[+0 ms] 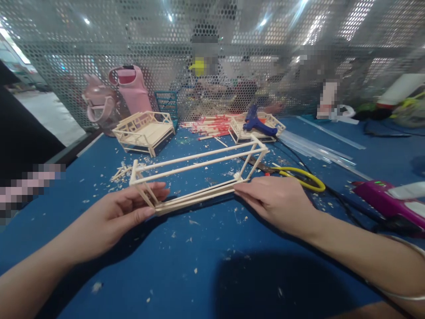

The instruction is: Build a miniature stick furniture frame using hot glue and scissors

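Observation:
A long, box-shaped frame of thin wooden sticks (195,167) stands tilted between my hands, just over the blue table. My left hand (121,210) pinches its lower left corner, with the thumb at the front and fingers behind. At the lower right end my right hand (277,201) grips the base, its fingertips pressed together on the sticks. Behind the frame's right end lie yellow-handled scissors (303,177), their blades partly hidden. Wood scraps (122,172) are heaped beyond my left hand.
A small wooden stick bed (146,133) stands at back left. A blue glue gun (257,124) rests on another stick model (237,133). Red-tipped sticks (210,126), clear glue sticks (308,146), pink bottles (134,91), a purple device (392,201) and cords surround the work area before a perforated metal screen (212,26).

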The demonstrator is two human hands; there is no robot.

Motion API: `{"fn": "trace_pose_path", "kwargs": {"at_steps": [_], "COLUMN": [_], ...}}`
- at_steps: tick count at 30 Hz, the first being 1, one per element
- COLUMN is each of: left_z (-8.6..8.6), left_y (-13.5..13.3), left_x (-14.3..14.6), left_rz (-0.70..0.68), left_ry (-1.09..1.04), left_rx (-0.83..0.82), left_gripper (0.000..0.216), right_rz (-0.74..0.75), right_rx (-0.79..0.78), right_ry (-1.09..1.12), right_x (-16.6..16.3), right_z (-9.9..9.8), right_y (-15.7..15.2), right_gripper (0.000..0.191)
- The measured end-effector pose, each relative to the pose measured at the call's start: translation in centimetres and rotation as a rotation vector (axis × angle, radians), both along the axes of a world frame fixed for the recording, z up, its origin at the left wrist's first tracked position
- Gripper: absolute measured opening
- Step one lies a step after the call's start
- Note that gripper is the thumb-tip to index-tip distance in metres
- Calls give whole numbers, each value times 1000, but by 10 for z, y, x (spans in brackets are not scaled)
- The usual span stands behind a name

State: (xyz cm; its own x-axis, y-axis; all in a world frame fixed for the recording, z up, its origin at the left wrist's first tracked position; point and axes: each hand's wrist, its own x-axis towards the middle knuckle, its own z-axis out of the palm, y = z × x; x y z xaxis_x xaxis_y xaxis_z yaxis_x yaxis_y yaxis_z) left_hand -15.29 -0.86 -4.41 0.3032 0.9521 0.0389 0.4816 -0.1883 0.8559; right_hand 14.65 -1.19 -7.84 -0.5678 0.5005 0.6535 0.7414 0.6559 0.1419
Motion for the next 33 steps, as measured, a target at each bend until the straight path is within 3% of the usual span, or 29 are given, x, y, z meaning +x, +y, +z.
{"fn": "trace_pose_path", "kwargs": {"at_steps": [5,15,21,25,28,33], "left_z": [1,3,3,0,-2,0], "left_y": [1,-4,-4,-6,-8,-15], "left_x": [0,-1,4,6,6,14], "left_rz": [-2,3,73,114,132,153], "left_ry": [10,100,-21,-160,-281,-424], "left_rx": [-2,-24,-91,-147,-178,-373], "left_gripper": [24,23,28,43,51,55], "right_rz": [-46,-69,-44,-11,-47,-147], "right_rx": [67,34,20,-26,-329,-1567], "right_ry": [25,59,101,253,452,901], "right_x": [-2,-1,-3,2,4,-14], "right_z": [1,-5,-4,1,9,26], "right_y": [2,8,5,0,-5,-15], "right_gripper": [22,22,21,21,19,25]}}
